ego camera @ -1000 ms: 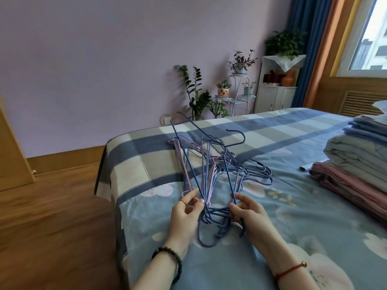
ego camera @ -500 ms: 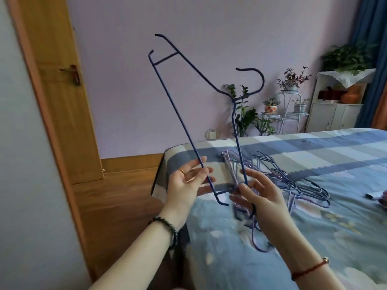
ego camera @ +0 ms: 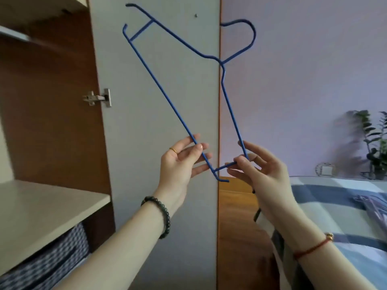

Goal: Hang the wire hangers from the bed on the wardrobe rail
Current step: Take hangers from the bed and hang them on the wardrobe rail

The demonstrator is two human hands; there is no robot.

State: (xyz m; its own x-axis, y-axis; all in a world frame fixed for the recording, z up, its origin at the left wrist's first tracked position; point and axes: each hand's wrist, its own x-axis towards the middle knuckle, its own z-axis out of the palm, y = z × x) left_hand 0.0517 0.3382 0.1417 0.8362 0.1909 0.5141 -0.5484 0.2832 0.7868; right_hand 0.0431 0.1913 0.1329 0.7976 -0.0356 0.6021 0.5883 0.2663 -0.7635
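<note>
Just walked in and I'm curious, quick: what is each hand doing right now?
Left hand: pinches the long bar of the blue wire hanger.
Right hand: pinches the same hanger near its lower corner.

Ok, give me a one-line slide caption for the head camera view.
Left hand and right hand hold a blue wire hanger before the open wardrobe door.

The person lifted one blue hanger point(ego camera: 170, 104) clear of the pile point(ego camera: 368, 206) on the bed point(ego camera: 335, 216) and turned left. Both hands rose with it, left hand point(ego camera: 180, 164) and right hand point(ego camera: 266, 170), until it stood before the open wardrobe door point(ego camera: 157, 195).
</note>
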